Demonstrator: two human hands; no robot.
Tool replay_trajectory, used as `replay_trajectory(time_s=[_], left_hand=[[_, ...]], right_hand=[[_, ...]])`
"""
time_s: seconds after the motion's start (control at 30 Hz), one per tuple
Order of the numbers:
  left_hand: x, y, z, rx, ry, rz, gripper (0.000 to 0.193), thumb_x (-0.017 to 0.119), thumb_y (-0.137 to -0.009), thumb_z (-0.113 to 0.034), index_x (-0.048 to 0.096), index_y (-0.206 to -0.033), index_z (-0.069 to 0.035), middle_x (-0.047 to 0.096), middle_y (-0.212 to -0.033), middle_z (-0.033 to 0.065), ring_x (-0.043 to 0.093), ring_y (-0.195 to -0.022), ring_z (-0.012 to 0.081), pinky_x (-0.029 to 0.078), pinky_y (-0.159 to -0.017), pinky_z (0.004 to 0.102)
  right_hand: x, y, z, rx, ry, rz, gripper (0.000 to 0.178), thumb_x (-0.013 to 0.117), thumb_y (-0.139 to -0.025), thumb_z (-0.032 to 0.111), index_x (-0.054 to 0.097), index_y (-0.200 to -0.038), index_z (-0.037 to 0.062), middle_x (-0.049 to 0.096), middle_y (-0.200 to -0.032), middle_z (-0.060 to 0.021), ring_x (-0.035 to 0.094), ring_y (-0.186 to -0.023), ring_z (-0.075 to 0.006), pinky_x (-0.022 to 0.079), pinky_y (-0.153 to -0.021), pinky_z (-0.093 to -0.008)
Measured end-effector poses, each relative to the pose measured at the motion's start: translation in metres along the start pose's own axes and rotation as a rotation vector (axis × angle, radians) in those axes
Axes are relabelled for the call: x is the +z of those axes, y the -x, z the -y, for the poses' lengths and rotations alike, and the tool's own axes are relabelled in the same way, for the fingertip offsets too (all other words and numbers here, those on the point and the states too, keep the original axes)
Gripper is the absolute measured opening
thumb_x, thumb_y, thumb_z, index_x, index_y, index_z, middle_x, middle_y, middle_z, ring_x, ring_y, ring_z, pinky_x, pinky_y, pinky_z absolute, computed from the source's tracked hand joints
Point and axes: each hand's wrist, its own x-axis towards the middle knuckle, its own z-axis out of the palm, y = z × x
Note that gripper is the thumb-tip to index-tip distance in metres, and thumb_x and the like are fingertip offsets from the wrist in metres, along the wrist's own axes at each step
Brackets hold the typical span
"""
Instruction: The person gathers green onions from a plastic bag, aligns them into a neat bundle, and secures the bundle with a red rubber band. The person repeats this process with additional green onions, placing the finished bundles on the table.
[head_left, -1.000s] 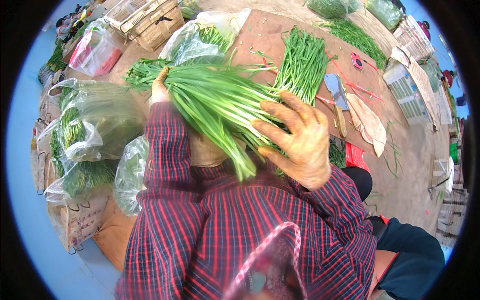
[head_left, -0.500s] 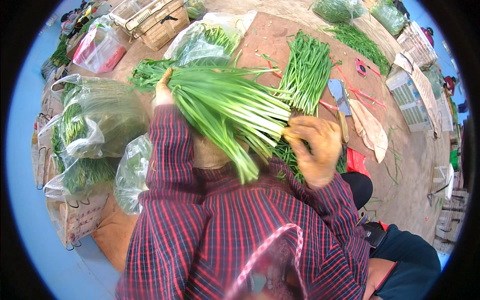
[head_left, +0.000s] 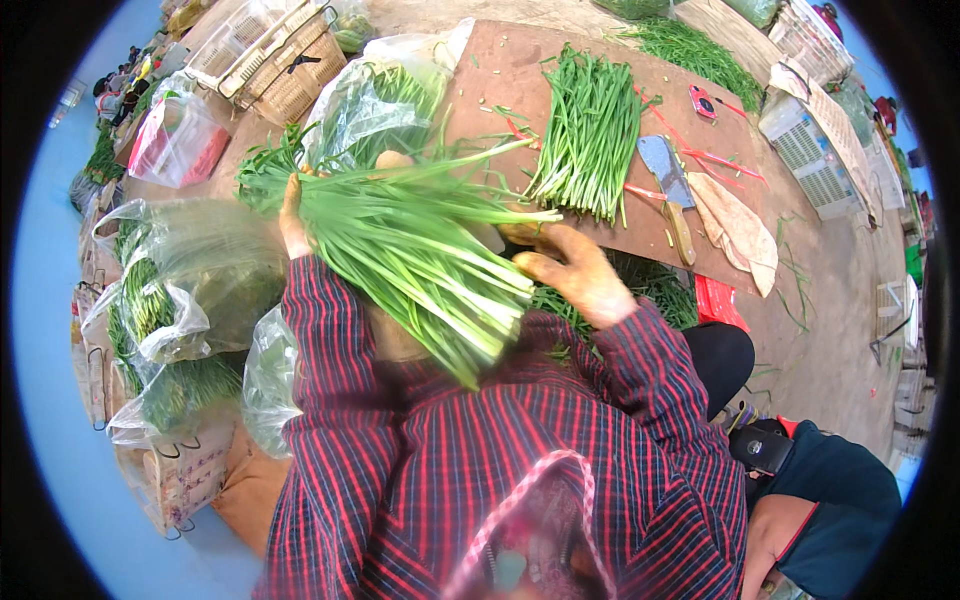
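My left hand (head_left: 293, 215) is wrapped round the leafy end of a large bunch of garlic chives (head_left: 400, 235), held tilted above my lap. The pale stalk ends spread toward the right. At those ends, my right hand (head_left: 580, 270) has its fingers bent, the tips partly hidden among the stalks; what they pinch is unclear. Beyond it, a second pile of garlic chives (head_left: 590, 135) lies on the brown board (head_left: 495, 60). A cleaver (head_left: 665, 165) with a wooden handle rests to its right, beside a pale cloth glove (head_left: 730, 230).
Red ties (head_left: 722, 158) and a small red device (head_left: 703, 102) lie on the board. Clear bags of greens (head_left: 200, 265) stand at left, near a woven basket (head_left: 295, 85). More loose greens (head_left: 690, 55) lie at the far right. A plastic crate (head_left: 810, 150) stands farther right.
The chive bunch and my left hand have shifted slightly left and down in the picture. My right hand has moved left along the stalk ends. A stalk now sticks out above the right fingers.
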Motion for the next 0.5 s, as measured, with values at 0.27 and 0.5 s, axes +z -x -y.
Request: replay_trajectory(time_s=[0.27,0.5], left_hand=[[-0.004,0.009,-0.013,-0.157,0.097,0.053,0.026,0.058,-0.101,-0.031,0.067,-0.117,-0.012,0.069,-0.098,0.0087,0.069,-0.093,0.0265,0.058,-0.078,0.0515],[0.003,0.019,-0.010,-0.167,0.122,0.148,0.024,0.062,-0.099,-0.026,0.071,-0.114,-0.009,0.070,-0.106,0.0100,0.068,-0.099,0.0224,0.058,-0.089,0.0432]], right_hand=[[0.012,-0.015,-0.005,-0.043,-0.266,-0.316,0.027,0.061,-0.100,0.019,0.068,-0.111,-0.0048,0.070,-0.087,-0.0072,0.063,-0.071,-0.0125,0.052,-0.068,-0.0265],[-0.061,0.024,0.002,0.261,0.218,-0.272,0.042,0.055,-0.105,0.034,0.068,-0.120,-0.0026,0.072,-0.103,-0.0108,0.065,-0.085,-0.0162,0.051,-0.077,-0.0302]])
